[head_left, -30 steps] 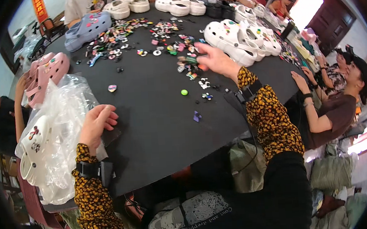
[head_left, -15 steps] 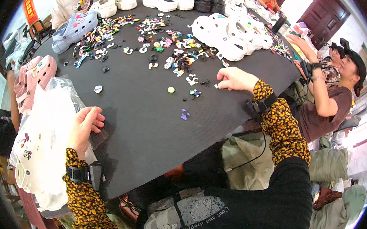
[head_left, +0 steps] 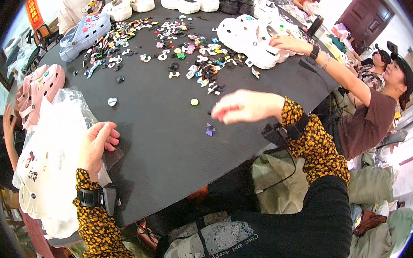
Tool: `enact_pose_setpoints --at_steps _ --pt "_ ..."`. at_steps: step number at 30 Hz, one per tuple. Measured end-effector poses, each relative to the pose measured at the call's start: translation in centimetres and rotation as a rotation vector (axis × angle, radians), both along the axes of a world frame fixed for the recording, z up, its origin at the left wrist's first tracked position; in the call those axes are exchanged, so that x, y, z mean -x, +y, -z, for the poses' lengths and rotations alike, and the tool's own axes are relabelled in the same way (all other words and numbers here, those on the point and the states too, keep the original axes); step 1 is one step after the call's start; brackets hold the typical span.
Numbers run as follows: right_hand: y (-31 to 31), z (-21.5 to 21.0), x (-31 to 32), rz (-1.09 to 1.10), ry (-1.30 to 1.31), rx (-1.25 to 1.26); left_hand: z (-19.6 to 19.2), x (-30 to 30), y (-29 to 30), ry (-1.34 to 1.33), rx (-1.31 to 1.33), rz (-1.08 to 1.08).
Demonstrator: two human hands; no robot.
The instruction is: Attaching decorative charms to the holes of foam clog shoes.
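Observation:
My left hand [head_left: 98,145] is closed, fingers curled and thumb against them, beside a clear plastic bag [head_left: 63,96] and white clogs [head_left: 33,201] with small charms on them; whether anything is in its fingers is hidden. Over the middle of the table hangs my right hand [head_left: 250,106], its fingers pointing left and smeared by motion. Just below its fingertips lies a purple star-shaped charm [head_left: 210,129]. A round yellow-green charm [head_left: 194,102] is farther up to the left. Nearer the left hand sits a white-and-blue charm [head_left: 112,101].
Loose shoe charms [head_left: 116,39] are heaped across the far part of the black table [head_left: 170,160]. Around them stand a pile of white clogs [head_left: 243,37], a blue-grey clog [head_left: 85,37] and pink clogs [head_left: 41,88]. At right, a co-worker's arm [head_left: 334,69] reaches onto the white clogs.
My right hand has swung left and nearer, away from the charms where it pinched something small and white. The co-worker's hand has come down to the white clogs. My left hand stays put.

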State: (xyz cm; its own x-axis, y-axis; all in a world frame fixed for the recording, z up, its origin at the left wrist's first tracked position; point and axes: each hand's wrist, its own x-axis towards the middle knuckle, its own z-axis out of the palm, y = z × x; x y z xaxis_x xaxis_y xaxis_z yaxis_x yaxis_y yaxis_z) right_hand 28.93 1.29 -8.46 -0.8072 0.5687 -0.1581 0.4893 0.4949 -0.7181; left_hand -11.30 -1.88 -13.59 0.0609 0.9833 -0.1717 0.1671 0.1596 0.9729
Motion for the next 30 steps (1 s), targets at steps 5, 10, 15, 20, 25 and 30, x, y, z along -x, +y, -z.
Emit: enact_pose_setpoints --at_steps 5,10,15,20,25,30 --pt "0.4 1.0 -0.2 -0.054 -0.175 -0.356 -0.3 -0.6 0.3 0.021 -0.013 0.022" --pt "1.3 1.4 1.2 0.019 -0.014 -0.416 -0.5 -0.1 -0.2 0.020 -0.016 -0.006" --pt "-2.3 0.5 3.6 -0.178 0.022 0.046 -0.1 -0.6 0.2 0.013 -0.014 0.013" --pt "1.9 3.0 1.9 -0.069 -0.078 -0.607 0.0 -0.8 0.5 -0.008 0.004 -0.009" --pt "6.4 1.9 -2.6 0.339 -0.068 -0.754 0.0 -0.3 0.0 -0.010 -0.012 -0.013" --pt "7.2 2.2 -9.2 0.778 -0.489 -0.675 -0.1 -0.1 -0.1 0.010 0.001 0.012"
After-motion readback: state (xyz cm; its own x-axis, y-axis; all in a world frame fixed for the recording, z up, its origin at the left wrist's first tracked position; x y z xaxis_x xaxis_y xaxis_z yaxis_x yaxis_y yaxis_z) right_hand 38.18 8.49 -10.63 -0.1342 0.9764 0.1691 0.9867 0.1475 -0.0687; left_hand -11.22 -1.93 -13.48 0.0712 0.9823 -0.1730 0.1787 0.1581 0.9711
